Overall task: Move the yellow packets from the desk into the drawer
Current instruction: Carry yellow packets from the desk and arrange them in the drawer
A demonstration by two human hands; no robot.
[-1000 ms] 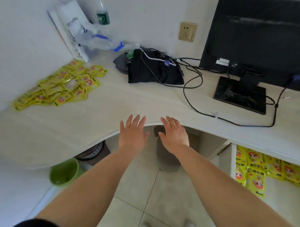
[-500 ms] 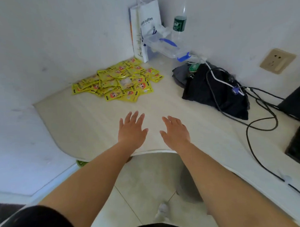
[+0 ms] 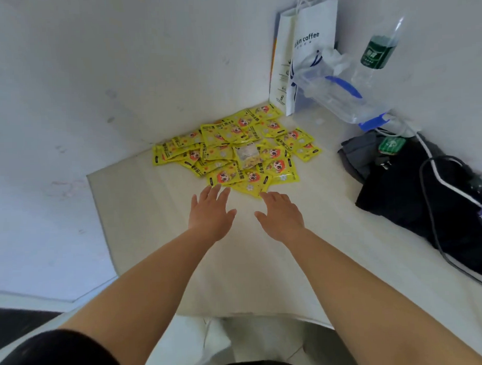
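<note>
Two empty hands closing on the packet pile

Both hands reach palm-down over the desk. Left hand has fingers spread and flat, holding nothing, fingertips at the near edge of the yellow packets. Right hand is likewise open and empty, fingertips touching or just short of the nearest packet; can't tell which. Packets lie in a loose overlapping heap in the desk corner by the wall, near a white paper bag and a plastic bottle. Black bag with cables sits well apart to the right. Hands flank the pile's near edge, likely set to scoop several at once. Drawer not in view.
</note>
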